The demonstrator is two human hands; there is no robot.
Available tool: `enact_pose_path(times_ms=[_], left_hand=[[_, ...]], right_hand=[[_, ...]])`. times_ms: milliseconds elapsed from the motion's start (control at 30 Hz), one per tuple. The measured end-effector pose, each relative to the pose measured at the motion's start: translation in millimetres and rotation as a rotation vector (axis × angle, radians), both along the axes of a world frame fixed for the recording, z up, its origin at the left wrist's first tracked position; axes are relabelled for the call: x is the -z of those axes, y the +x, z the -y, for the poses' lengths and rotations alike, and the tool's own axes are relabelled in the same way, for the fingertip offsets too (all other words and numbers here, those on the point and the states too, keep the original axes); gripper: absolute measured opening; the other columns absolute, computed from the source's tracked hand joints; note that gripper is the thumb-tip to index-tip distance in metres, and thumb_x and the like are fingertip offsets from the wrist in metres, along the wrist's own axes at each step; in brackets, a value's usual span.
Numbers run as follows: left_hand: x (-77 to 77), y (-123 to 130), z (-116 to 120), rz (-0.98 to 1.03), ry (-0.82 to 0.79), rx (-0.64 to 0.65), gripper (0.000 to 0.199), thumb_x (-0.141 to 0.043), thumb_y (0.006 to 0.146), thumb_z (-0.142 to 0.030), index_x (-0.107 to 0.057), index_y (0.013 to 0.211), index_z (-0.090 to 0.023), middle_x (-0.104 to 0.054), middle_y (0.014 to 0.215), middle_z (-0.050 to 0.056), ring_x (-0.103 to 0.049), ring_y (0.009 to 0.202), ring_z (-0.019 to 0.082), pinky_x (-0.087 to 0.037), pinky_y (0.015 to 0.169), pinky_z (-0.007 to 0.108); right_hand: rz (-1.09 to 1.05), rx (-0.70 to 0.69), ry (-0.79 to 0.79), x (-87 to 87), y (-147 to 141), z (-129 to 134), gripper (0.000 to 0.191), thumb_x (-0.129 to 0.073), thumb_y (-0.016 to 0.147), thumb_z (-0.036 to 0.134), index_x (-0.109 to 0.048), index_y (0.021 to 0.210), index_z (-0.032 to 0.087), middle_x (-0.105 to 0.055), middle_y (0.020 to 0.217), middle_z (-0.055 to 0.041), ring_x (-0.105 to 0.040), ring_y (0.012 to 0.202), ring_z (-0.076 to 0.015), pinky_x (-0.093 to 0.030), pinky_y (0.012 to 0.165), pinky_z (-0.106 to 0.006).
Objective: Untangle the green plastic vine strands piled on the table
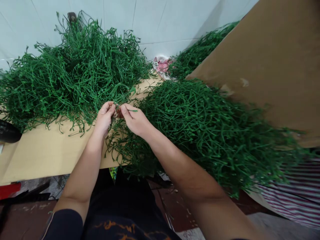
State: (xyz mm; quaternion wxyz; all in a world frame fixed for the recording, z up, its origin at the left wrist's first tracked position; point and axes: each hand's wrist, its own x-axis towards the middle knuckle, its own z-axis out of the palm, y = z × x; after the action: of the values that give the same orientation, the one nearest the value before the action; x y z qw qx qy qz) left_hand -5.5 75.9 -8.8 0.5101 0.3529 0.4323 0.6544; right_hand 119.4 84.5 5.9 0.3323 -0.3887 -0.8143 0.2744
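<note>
My left hand (105, 115) and my right hand (132, 118) meet in front of me, between two heaps of green stems. Both hands are closed, thumbs pressed against fingers. A short piece of thin green stem (135, 110) sticks out sideways from my right hand's pinch. Whatever my left fingertips hold is too small to make out; dark green bits hang below them. Behind my left hand lies a large tangled heap of green plastic-looking stems (82, 70). A second heap of stems (197, 116) spreads under and beyond my right forearm.
Flat brown cardboard (47, 150) covers the work surface. A large cardboard sheet (272, 66) leans at the right, with more stems (202, 46) behind it. Pink and white cloth (163, 65) lies by the tiled wall (160, 20). A black object (9, 131) is at the left edge.
</note>
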Motion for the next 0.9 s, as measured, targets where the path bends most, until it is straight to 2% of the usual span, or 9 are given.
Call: enact_pose_path(times_ms=[200,333,433,567,633,700,767,833,900], left_hand=[[-8.9,2.2,2.7,0.062,0.016,0.074,0.009,-0.057,0.079,-0.019,-0.053,0.072,-0.016,-0.056,0.067,-0.003,-0.051,0.058,0.005,-0.042,0.057,0.016],[-11.6,7.4,1.8,0.015,-0.027,0.072,0.016,-0.063,0.076,-0.022,-0.051,0.069,-0.015,-0.055,0.064,-0.004,-0.045,0.050,0.003,-0.036,0.048,0.014],[-10.6,5.6,-4.4,0.105,-0.080,-0.037,0.018,-0.055,0.082,-0.016,-0.046,0.066,-0.015,-0.050,0.059,-0.006,-0.038,0.043,0.001,-0.029,0.042,0.013],[-10.2,-8.5,-9.3,0.273,-0.176,-0.232,0.020,-0.050,0.084,-0.012,-0.040,0.067,-0.017,-0.038,0.053,-0.008,-0.030,0.037,0.000,-0.022,0.037,0.013],[-11.8,-13.5,-6.9,0.217,-0.127,-0.164,0.018,-0.056,0.082,-0.019,-0.045,0.068,-0.017,-0.038,0.052,-0.008,-0.031,0.038,0.001,-0.023,0.037,0.013],[-14.2,-13.8,-2.6,0.077,-0.046,-0.012,0.021,-0.063,0.078,-0.027,-0.050,0.067,-0.015,-0.040,0.051,-0.007,-0.033,0.039,0.001,-0.026,0.038,0.014],[-16.5,-10.7,1.3,-0.056,-0.002,0.106,0.025,-0.068,0.074,-0.031,-0.052,0.064,-0.014,-0.040,0.048,-0.007,-0.034,0.040,0.001,-0.027,0.039,0.014],[-17.6,-6.6,3.0,-0.134,0.009,0.134,0.026,-0.069,0.072,-0.032,-0.054,0.063,-0.013,-0.042,0.047,-0.007,-0.034,0.039,0.001,-0.026,0.039,0.015],[-17.3,-2.6,2.5,-0.166,0.017,0.120,0.025,-0.069,0.072,-0.032,-0.055,0.063,-0.013,-0.047,0.050,-0.005,-0.034,0.040,0.002,-0.026,0.039,0.016]], right_hand=[[-0.098,0.036,0.073,6.7,-4.9,1.9,0.029,-0.030,0.092,0.033,-0.049,0.074,0.019,-0.060,0.077,-0.0046,-0.054,0.073,-0.0138,-0.044,0.072,-0.026],[-0.053,0.064,0.162,9.3,-5.9,6.2,0.034,-0.026,0.093,0.033,-0.051,0.076,0.018,-0.062,0.079,-0.0060,-0.055,0.072,-0.0134,-0.044,0.071,-0.025],[0.121,0.134,0.281,9.8,-6.3,19.5,0.034,-0.025,0.092,0.030,-0.052,0.076,0.018,-0.060,0.072,-0.0059,-0.050,0.063,-0.0138,-0.038,0.062,-0.026],[0.270,-0.155,0.572,-0.1,-6.8,52.1,0.024,-0.033,0.087,0.025,-0.052,0.074,0.018,-0.056,0.064,-0.0039,-0.046,0.057,-0.0133,-0.030,0.053,-0.026],[0.246,-0.210,0.666,-12.0,0.0,58.7,0.022,-0.035,0.087,0.024,-0.053,0.075,0.018,-0.053,0.064,-0.0028,-0.044,0.057,-0.0126,-0.029,0.051,-0.026],[0.207,-0.043,0.655,-25.8,16.7,50.1,0.023,-0.034,0.089,0.023,-0.055,0.079,0.018,-0.053,0.071,-0.0047,-0.046,0.064,-0.0134,-0.034,0.057,-0.026],[0.220,0.252,0.594,-37.4,42.6,30.5,0.025,-0.034,0.090,0.027,-0.056,0.087,0.017,-0.054,0.084,-0.0096,-0.049,0.078,-0.0182,-0.038,0.067,-0.032],[0.238,0.439,0.591,-44.3,69.6,11.3,0.029,-0.041,0.088,0.037,-0.057,0.098,0.016,-0.052,0.100,-0.0148,-0.047,0.096,-0.0271,-0.038,0.077,-0.043],[0.253,0.527,0.603,-46.9,86.2,2.6,0.036,-0.047,0.084,0.042,-0.056,0.107,0.015,-0.048,0.111,-0.0179,-0.042,0.107,-0.0336,-0.035,0.083,-0.051]])
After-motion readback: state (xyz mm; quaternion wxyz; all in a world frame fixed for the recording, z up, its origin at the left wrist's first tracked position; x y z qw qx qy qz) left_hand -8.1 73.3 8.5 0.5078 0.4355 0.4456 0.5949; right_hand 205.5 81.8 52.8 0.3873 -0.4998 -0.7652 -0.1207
